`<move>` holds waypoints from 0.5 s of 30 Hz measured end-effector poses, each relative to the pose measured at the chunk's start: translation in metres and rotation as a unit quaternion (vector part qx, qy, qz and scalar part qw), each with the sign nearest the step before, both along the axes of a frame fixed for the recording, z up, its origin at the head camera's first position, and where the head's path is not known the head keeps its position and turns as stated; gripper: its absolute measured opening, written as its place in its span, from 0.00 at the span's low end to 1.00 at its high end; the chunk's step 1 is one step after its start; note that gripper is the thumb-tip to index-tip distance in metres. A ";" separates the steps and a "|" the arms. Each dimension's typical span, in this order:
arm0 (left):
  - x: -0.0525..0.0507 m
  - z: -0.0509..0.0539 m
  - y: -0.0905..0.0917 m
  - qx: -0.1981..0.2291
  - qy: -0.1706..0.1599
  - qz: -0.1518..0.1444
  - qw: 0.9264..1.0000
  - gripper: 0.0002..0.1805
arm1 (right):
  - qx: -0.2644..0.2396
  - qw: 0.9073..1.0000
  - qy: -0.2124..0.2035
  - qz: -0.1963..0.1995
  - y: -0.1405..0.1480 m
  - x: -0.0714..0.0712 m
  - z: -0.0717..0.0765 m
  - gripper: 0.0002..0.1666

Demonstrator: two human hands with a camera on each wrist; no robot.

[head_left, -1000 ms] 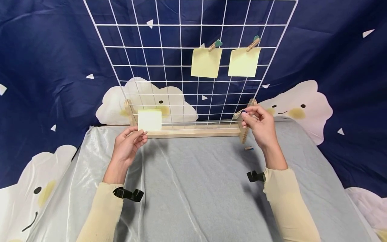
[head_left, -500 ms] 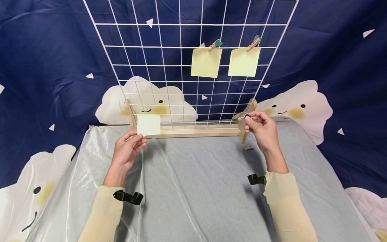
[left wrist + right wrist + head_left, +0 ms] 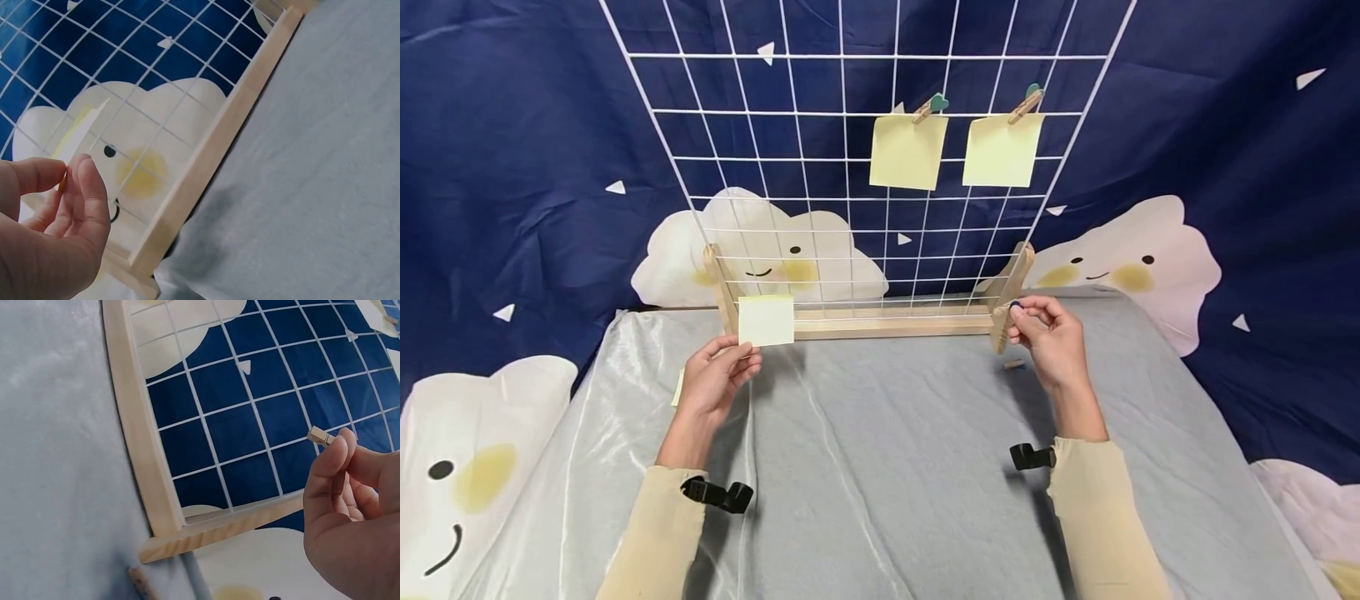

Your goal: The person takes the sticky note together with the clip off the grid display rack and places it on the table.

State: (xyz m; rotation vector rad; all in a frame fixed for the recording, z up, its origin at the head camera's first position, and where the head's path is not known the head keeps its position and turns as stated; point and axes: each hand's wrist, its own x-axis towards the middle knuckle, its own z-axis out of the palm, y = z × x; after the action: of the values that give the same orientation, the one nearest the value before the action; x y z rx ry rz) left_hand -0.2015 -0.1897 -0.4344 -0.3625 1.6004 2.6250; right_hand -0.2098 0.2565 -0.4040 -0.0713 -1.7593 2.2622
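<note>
By the left hand a note, by the right hand a clothespin is being pinched near the wire grid; clipping is seemingly being prepared, alignment needed first.

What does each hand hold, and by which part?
Left hand: a pale-yellow rectangular paper note, by its lower-left corner. Right hand: a slim tan wooden clothespin, by its blue end.
</note>
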 end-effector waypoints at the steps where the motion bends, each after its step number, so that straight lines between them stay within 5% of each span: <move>1: 0.000 -0.001 0.000 0.002 -0.002 0.000 1.000 0.07 | -0.003 1.000 -0.003 0.001 0.001 0.000 -0.002 0.05; 15: 0.002 -0.016 -0.004 -0.018 -0.025 -0.004 1.000 0.08 | -0.024 0.999 -0.044 -0.003 0.007 0.003 -0.032 0.06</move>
State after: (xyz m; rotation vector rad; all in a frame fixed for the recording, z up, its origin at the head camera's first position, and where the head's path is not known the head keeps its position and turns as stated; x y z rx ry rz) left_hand -0.1993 -0.1942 -0.4500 -0.4195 1.6314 2.5622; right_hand -0.2070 0.2639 -0.4355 -0.1887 -1.7453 2.3313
